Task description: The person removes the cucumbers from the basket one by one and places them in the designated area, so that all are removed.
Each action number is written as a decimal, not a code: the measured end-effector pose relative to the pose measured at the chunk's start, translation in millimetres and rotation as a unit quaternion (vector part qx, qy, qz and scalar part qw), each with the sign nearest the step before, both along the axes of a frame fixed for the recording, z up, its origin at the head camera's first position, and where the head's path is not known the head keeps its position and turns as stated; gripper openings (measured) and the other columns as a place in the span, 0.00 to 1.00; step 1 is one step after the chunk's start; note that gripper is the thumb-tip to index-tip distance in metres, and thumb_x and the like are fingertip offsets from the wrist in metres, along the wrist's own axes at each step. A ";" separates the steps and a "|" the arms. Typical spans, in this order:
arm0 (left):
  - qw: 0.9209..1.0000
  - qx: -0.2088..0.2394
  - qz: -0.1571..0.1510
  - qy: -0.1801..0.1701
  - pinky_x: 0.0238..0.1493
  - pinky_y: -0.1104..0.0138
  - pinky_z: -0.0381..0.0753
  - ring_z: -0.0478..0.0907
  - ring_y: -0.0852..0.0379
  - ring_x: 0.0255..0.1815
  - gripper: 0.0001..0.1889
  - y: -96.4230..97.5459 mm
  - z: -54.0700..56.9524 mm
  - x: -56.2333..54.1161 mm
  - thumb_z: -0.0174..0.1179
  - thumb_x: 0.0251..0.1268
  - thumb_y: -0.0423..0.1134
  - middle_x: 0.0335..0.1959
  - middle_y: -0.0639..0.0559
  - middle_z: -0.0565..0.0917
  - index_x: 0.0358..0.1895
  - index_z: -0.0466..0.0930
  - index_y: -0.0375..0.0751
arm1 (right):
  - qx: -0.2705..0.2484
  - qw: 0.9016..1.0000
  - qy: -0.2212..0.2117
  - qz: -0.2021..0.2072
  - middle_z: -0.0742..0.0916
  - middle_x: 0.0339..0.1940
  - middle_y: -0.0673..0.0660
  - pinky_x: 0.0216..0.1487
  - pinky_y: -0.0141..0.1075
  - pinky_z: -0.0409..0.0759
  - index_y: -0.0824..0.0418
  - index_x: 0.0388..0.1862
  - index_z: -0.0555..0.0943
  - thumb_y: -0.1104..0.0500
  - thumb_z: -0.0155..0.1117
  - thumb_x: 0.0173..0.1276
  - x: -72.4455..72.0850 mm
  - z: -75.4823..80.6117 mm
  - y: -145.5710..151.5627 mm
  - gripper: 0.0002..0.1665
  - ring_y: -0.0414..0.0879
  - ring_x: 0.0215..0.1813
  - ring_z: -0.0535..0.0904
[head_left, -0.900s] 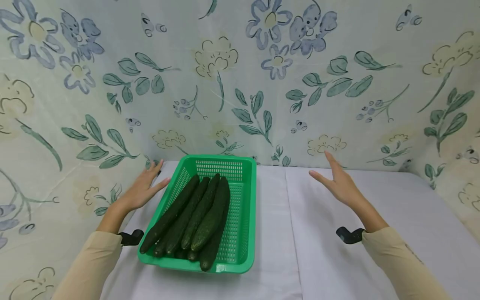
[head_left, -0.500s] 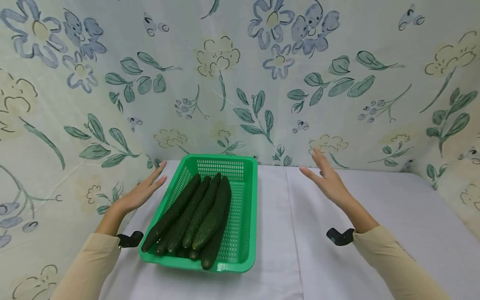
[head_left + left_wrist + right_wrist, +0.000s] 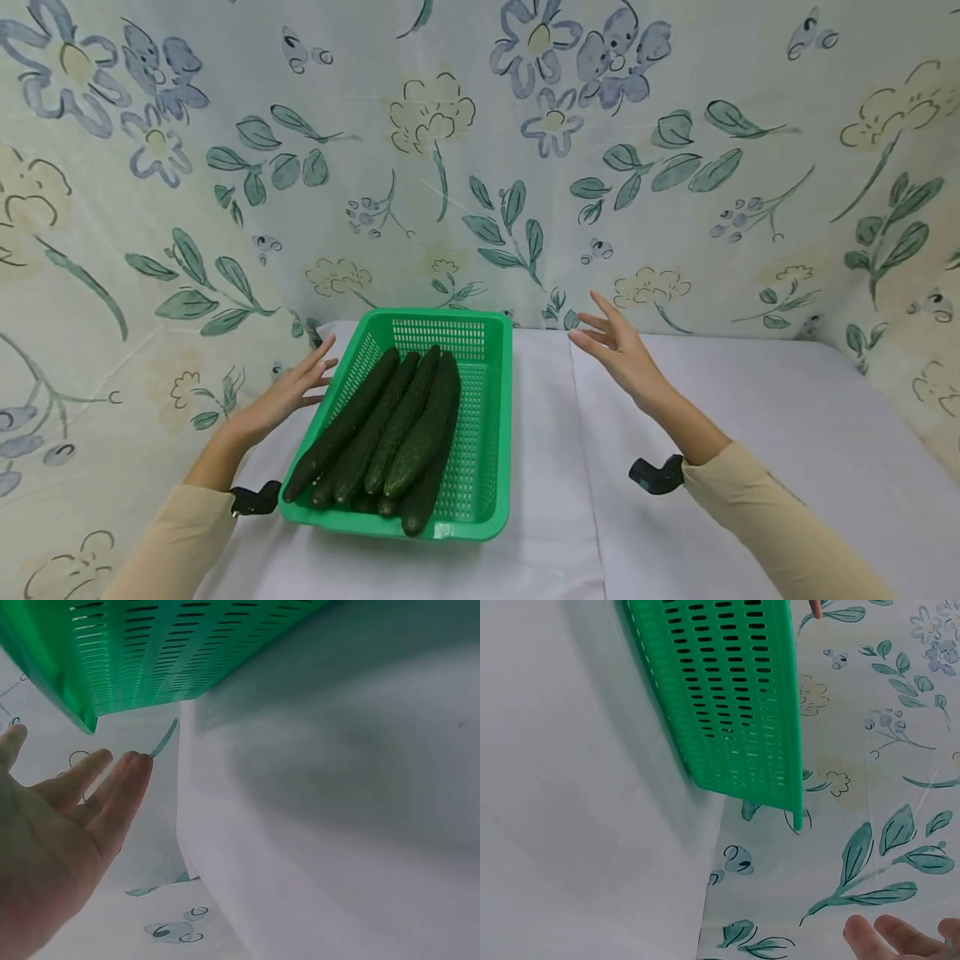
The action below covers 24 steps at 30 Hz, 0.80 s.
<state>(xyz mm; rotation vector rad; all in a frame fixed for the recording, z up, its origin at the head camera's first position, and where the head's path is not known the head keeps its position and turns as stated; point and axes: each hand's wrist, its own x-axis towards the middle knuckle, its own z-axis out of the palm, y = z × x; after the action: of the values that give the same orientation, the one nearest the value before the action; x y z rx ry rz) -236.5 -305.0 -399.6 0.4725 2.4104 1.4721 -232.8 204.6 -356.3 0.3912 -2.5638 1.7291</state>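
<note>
Several dark green cucumbers (image 3: 408, 433) lie side by side, piled toward the left half of a green plastic basket (image 3: 495, 433) with slotted walls. My left hand (image 3: 281, 398) is just left of the basket's left rim, fingers extended and holding nothing. In the left wrist view that hand (image 3: 71, 817) reaches up below the basket's rim (image 3: 56, 697). Out to the right of the basket, my right hand (image 3: 622, 354) hovers with fingers loosely spread and nothing in it. Only fingertips (image 3: 907, 937) of it show in the right wrist view, apart from the basket's slotted side (image 3: 727, 697).
The basket stands on a white cloth-covered table (image 3: 547, 467) with a crease running right of it. Behind and to the left hangs a flower-print curtain (image 3: 480, 167). Each wrist wears a black camera, one on the left (image 3: 257, 498) and one on the right (image 3: 656, 475).
My right hand has moved left toward the basket. My left hand has stayed beside the left rim, its fingers turning slightly toward the basket. The basket and cucumbers have not moved.
</note>
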 end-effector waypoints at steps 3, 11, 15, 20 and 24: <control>1.000 0.007 0.002 -0.001 0.65 0.33 0.57 0.51 0.25 0.73 0.30 0.9 -4.5 4.4 0.30 0.85 0.52 0.78 0.30 0.46 0.82 0.31 0.59 | -0.037 0.999 -0.010 0.013 0.64 0.76 0.67 0.69 0.60 0.60 0.46 0.84 0.40 0.50 0.61 0.76 1.0 0.3 -4.7 0.50 0.64 0.73 0.63; 1.000 0.004 0.012 0.014 0.63 0.32 0.59 0.51 0.26 0.74 0.31 0.2 -10.0 12.6 0.38 0.84 0.48 0.77 0.29 0.49 0.82 0.38 0.59 | -0.095 0.995 -0.027 0.032 0.70 0.70 0.69 0.58 0.38 0.77 0.52 0.84 0.46 0.54 0.62 0.76 1.5 -2.7 -17.1 0.47 0.59 0.65 0.75; 1.000 -0.010 0.017 0.017 0.62 0.32 0.60 0.56 0.28 0.72 0.31 0.4 -12.0 15.1 0.41 0.84 0.48 0.75 0.30 0.54 0.82 0.42 0.58 | -0.104 0.993 -0.037 0.040 0.73 0.66 0.69 0.56 0.38 0.79 0.53 0.83 0.49 0.55 0.60 0.77 1.5 -4.5 -25.6 0.44 0.53 0.58 0.81; 1.000 -0.012 0.011 0.023 0.60 0.32 0.63 0.54 0.28 0.73 0.30 1.0 -14.1 16.8 0.43 0.83 0.48 0.76 0.31 0.53 0.82 0.47 0.54 | -0.110 0.991 -0.058 0.055 0.74 0.65 0.70 0.55 0.39 0.79 0.56 0.82 0.52 0.55 0.62 0.76 2.2 -5.2 -38.9 0.43 0.51 0.53 0.84; 1.000 -0.005 0.007 0.025 0.59 0.32 0.65 0.52 0.28 0.74 0.29 1.5 -14.6 16.5 0.45 0.83 0.46 0.77 0.32 0.51 0.81 0.51 0.51 | -0.116 0.989 -0.064 0.065 0.74 0.65 0.70 0.54 0.40 0.80 0.57 0.82 0.53 0.55 0.63 0.75 2.3 -4.2 -47.9 0.43 0.57 0.54 0.83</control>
<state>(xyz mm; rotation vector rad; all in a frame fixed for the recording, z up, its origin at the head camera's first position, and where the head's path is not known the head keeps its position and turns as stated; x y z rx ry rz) -220.0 -303.6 -414.2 0.4963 2.4632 1.4702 -230.6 156.6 -360.4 0.4586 -2.4267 2.1366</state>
